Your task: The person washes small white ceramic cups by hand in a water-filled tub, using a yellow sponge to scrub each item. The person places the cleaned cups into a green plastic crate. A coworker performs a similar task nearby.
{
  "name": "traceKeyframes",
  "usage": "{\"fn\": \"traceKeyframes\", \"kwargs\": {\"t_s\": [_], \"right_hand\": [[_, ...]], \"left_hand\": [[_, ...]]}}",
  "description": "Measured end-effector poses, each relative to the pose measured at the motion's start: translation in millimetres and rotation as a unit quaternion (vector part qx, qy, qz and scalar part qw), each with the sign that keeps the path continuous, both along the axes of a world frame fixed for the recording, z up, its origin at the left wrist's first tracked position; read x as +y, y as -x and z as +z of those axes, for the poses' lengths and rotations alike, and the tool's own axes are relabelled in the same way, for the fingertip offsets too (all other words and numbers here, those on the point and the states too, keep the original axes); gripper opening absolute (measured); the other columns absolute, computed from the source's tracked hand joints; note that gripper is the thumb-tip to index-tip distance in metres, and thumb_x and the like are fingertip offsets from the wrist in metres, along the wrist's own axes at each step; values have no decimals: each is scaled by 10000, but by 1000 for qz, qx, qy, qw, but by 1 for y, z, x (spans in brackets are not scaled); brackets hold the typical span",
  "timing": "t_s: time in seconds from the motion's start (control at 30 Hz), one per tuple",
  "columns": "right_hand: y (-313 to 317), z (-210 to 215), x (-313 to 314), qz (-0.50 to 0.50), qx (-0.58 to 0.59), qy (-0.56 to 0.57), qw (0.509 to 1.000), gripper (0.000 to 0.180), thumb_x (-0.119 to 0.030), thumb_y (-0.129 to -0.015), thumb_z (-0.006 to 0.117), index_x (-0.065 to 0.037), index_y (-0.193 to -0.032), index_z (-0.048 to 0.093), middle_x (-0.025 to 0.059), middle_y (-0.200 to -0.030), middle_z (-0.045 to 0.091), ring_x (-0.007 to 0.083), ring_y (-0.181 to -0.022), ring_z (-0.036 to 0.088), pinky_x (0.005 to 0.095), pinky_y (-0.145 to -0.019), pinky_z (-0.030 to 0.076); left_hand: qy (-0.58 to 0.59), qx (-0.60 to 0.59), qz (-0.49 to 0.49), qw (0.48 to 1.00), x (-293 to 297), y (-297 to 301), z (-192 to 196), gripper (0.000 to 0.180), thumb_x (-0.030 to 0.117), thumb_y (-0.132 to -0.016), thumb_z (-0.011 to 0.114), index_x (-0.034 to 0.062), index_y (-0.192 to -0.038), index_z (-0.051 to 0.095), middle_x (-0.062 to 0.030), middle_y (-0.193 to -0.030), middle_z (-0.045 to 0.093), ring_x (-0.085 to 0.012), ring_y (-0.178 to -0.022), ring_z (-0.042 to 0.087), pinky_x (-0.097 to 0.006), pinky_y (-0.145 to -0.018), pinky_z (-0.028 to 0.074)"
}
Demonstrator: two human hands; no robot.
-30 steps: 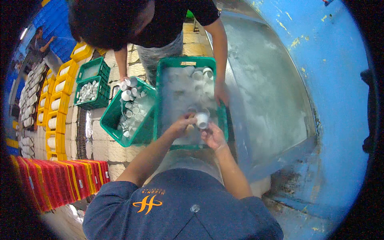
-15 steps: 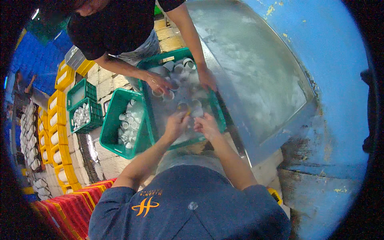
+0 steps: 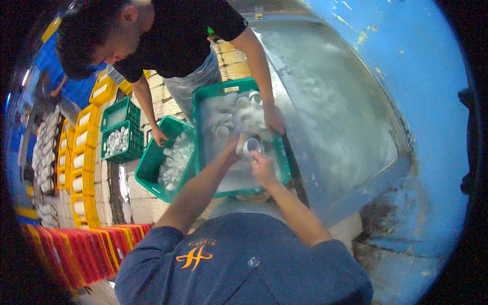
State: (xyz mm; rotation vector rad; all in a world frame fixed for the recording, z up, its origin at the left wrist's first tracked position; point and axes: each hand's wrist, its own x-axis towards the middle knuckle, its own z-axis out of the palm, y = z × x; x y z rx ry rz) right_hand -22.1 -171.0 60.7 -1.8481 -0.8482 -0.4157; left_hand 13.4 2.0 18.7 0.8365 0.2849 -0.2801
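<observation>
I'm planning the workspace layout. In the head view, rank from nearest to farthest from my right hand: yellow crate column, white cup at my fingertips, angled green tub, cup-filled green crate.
From your right hand:
1. White cup: at its fingertips.
2. Angled green tub: to the left.
3. Cup-filled green crate: farther left.
4. Yellow crate column: farthest left.

R hand (image 3: 264, 170) holds wht cup (image 3: 252, 146) over grn crate (image 3: 282, 161)
</observation>
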Motion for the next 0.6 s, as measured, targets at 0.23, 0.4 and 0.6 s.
{"fn": "traceKeyframes", "kwargs": {"t_s": [0.23,0.4,0.6], "right_hand": [[-21,-11,-12,-133,154,-47,978,111,-71,-882,583,-6,-960,628,229,-789,636,409,-759,641,477,-646,477],[-42,-46,-38,-198,53,46,978,80,-103,-895,609,-25,-910,612,233,-686,579,430,-621,582,531,-584,436],[-61,-80,-159,-217,304,-112,921,240,-89,-909,607,-1,-1126,656,133,-1014,696,255,-909,650,396,-811,507]], "left_hand": [[94,-18,241,966,-74,5,-10,279,251,-1021,465,26,-1112,603,-110,-925,675,-282,-798,677,-453,-761,575],[-519,-132,176,826,-115,11,36,180,102,-944,561,-32,-1058,600,-181,-774,687,-311,-662,693,-439,-562,520],[-690,-95,14,717,-73,37,24,212,187,-961,585,27,-1085,649,-137,-724,694,-250,-691,708,-397,-639,544]]}}
